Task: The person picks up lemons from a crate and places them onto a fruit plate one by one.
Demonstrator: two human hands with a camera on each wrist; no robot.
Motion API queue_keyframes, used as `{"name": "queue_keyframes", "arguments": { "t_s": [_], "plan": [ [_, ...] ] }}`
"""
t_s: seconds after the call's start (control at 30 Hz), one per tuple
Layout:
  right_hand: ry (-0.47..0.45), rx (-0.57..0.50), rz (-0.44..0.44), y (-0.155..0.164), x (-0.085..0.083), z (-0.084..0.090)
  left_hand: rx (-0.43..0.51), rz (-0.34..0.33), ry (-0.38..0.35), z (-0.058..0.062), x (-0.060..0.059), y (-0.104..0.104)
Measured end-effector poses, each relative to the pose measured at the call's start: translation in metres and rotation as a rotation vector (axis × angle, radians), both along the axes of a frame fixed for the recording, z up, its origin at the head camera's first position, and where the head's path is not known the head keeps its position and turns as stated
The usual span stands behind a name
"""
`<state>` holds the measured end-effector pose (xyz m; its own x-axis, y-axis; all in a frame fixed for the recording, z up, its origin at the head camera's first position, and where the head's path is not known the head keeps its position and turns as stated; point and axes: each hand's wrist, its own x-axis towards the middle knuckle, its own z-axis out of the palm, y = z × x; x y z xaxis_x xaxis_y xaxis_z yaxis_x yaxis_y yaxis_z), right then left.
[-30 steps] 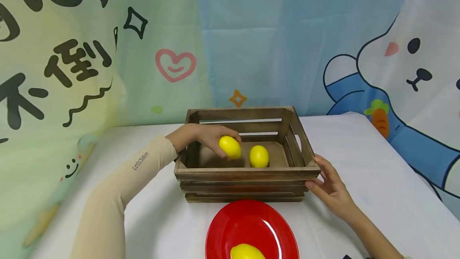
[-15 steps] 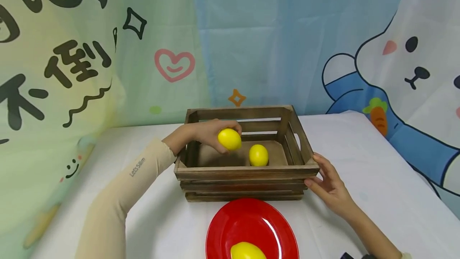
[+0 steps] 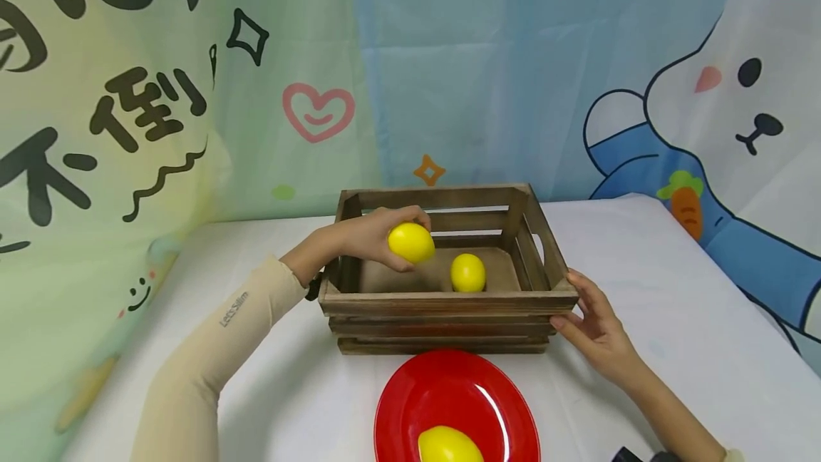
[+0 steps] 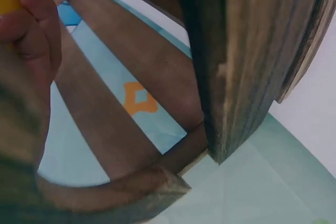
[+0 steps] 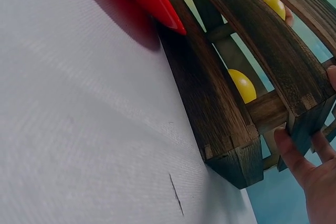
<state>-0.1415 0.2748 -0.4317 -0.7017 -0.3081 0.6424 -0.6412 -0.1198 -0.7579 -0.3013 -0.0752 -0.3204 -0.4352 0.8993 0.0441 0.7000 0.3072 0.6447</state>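
My left hand (image 3: 365, 237) grips a lemon (image 3: 411, 242) above the crate (image 3: 449, 303) at frame centre (a second lemon (image 3: 467, 272) lies inside). My right hand (image 3: 593, 326), fingers relaxed, touches the crate's right corner on the table (image 3: 673, 319).

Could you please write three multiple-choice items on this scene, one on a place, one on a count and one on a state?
1. Where is the red plate?
A. in front of the wooden crate
B. inside the crate
C. behind the crate

2. How many lemons show in the head view?
A. one
B. two
C. three

3. What is the left hand doing?
A. lying flat on the table
B. gripping a lemon
C. holding the plate

Answers: 1 A, the plate lies on the white table nearer the camera than the crate. 2 C, one is held, one lies on the crate floor, one on the plate. 3 B, its fingers curl round the lemon above the crate; the right hand touches the crate's corner.
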Motion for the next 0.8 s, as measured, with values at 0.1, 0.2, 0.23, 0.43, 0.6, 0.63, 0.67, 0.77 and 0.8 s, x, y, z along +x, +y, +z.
{"name": "queue_keyframes", "arguments": {
  "t_s": [0.1, 0.2, 0.23, 0.43, 0.6, 0.63, 0.67, 0.77, 0.8],
  "plan": [
    [-0.007, 0.001, -0.006, 0.002, 0.001, 0.001, 0.034, 0.032, 0.034, 0.003, 0.003, -0.002],
    [-0.021, 0.010, -0.020, 0.003, 0.002, 0.003, 0.070, 0.076, 0.067, 0.004, 0.008, -0.003],
    [-0.020, 0.008, -0.019, 0.003, 0.003, 0.003, 0.086, 0.090, 0.073, 0.004, 0.010, -0.003],
    [-0.022, 0.002, -0.015, 0.001, 0.003, 0.003, 0.194, 0.159, 0.080, 0.002, 0.025, -0.007],
    [-0.078, 0.013, -0.052, -0.001, 0.005, 0.001, 0.279, 0.243, 0.069, 0.002, 0.040, -0.013],
    [-0.073, 0.008, -0.046, -0.001, 0.005, 0.001, 0.297, 0.256, 0.067, 0.002, 0.044, -0.014],
    [-0.066, 0.007, -0.042, -0.001, 0.005, 0.001, 0.315, 0.265, 0.073, 0.002, 0.047, -0.014],
    [-0.025, 0.000, -0.013, -0.001, 0.003, 0.002, 0.372, 0.280, 0.090, 0.002, 0.059, -0.012],
    [-0.017, 0.001, -0.010, -0.001, 0.003, 0.002, 0.390, 0.283, 0.094, 0.002, 0.063, -0.011]
  ]
}}
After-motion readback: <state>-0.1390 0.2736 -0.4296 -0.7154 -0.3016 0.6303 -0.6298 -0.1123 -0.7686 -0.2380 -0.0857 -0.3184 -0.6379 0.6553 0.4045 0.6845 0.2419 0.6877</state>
